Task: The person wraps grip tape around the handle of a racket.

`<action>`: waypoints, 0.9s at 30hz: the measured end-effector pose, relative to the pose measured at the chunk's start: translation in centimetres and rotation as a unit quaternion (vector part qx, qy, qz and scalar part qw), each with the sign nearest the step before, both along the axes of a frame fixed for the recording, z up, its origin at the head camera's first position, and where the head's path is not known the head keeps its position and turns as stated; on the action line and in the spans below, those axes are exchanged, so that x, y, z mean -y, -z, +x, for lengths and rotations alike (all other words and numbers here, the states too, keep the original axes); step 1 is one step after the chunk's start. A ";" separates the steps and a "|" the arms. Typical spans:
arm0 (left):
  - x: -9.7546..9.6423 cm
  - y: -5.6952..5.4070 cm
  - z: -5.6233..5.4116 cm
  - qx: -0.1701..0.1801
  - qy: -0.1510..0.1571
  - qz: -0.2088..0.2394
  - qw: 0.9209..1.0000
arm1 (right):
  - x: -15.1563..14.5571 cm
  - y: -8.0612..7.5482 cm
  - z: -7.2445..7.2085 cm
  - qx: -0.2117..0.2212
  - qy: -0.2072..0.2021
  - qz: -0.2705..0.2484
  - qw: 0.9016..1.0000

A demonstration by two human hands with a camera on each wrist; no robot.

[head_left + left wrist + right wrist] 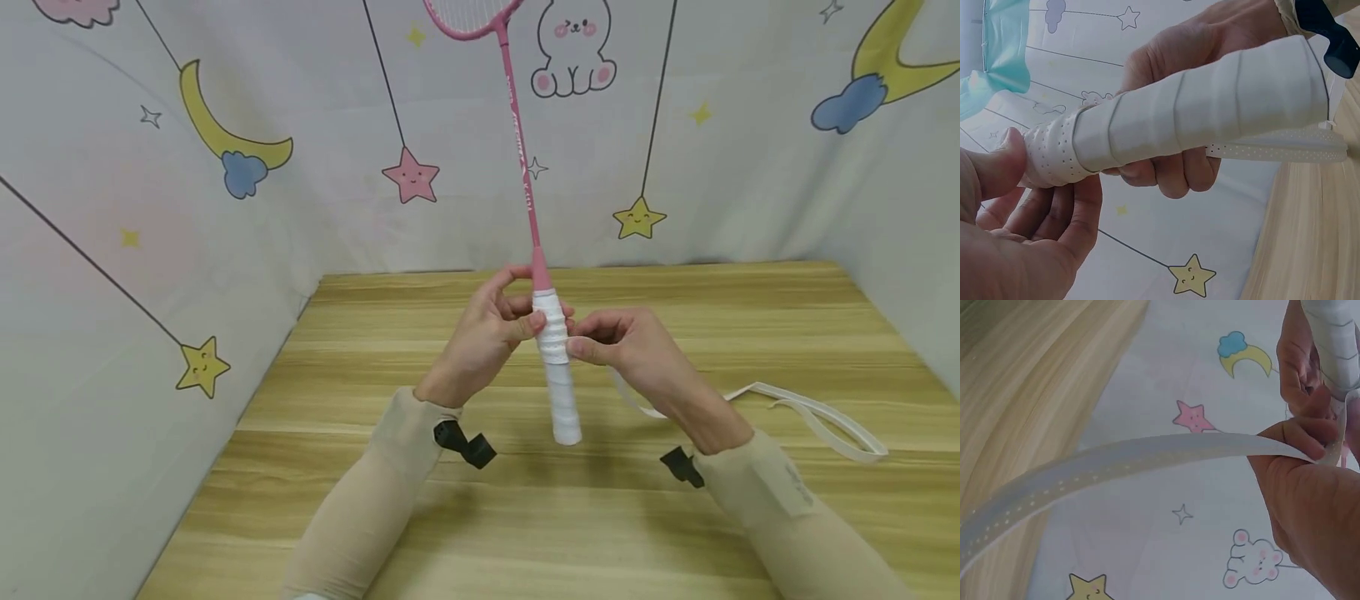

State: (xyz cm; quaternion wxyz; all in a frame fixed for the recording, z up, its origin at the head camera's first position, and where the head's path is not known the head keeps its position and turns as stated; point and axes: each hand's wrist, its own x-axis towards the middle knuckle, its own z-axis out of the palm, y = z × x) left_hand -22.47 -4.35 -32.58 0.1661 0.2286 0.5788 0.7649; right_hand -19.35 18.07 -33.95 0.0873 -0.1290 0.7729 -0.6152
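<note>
Racket [524, 171] tilts slightly, head up, above the table [337, 333], its handle [562, 404] gripped between the thumb and fingers of our left hand [482, 337], while our right hand [648, 354] pinches the tape [1147, 453], whose loose white length trails over the table.

The racket handle [562, 404] is viewed by the head camera from above, on its butt-end side, facing forward and down, farthest off. By the left wrist camera it is taken very close, from its left, with the cloth [322, 225] beyond it; by the right wrist camera, from its right, aimed past it. Handle, left hand [483, 337] and right hand [641, 354] are shared by both wrist views.
</note>
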 end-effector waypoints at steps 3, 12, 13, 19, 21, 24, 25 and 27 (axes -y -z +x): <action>0.1 0.0 -0.1 0.006 0.020 0.009 1.000 | -0.1 0.2 -0.2 0.021 -0.039 -0.020 0.999; 0.0 0.4 -0.4 -0.024 0.054 0.002 0.998 | -0.1 1.3 -0.5 0.046 -0.153 -0.145 0.977; 0.0 0.4 -0.4 -0.031 0.050 -0.004 0.998 | 0.0 1.2 -0.4 0.036 -0.141 -0.142 0.979; -0.2 0.4 -0.4 -0.089 -0.039 -0.119 0.988 | 0.3 0.5 0.1 -0.009 -0.017 -0.038 0.999; -0.4 0.5 -0.4 -0.109 -0.068 -0.154 0.980 | 0.5 0.3 0.2 -0.012 0.006 -0.013 1.000; -0.6 0.5 -0.5 -0.131 -0.097 -0.180 0.970 | 0.7 0.2 0.2 -0.017 0.024 0.007 1.000; -0.6 0.5 -0.5 -0.134 -0.101 -0.181 0.969 | 0.8 0.2 0.3 -0.022 0.026 0.013 0.999; -0.6 0.4 -0.5 -0.135 -0.105 -0.178 0.969 | 0.9 0.1 0.3 -0.032 0.027 0.025 0.999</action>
